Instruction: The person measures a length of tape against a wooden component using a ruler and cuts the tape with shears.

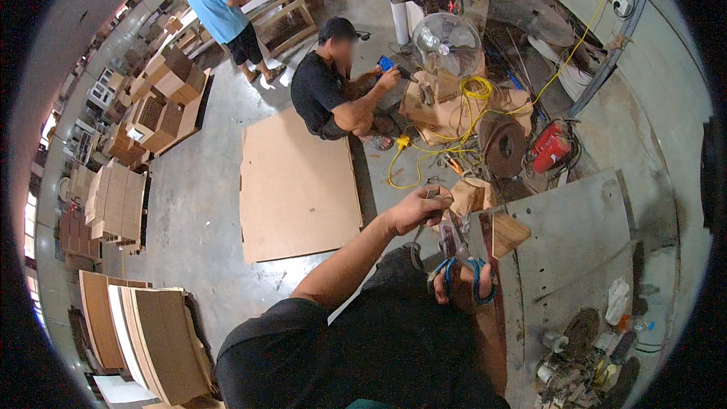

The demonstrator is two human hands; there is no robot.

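Note:
In my right hand [441, 285] is a pair of blue-handled snips [482, 282], with fingers around the handles and grey metal jaws pointing away from me. Just beyond the jaws, my left hand [418, 210] is closed with fingertips pinched together. What it pinches is small and too blurred to name. Both hands are close together in front of my body. Beside the snips, a wooden block [510, 235] sits at the edge of a grey metal surface [575, 235].
A person in black [322, 91] squats ahead by a large cardboard sheet [299, 189]. Another person in blue [217, 11] stands at a far table. A fan [447, 42], yellow cable [475, 89] and red machine [551, 146] are ahead right. Stacked boards [170, 341] lie left.

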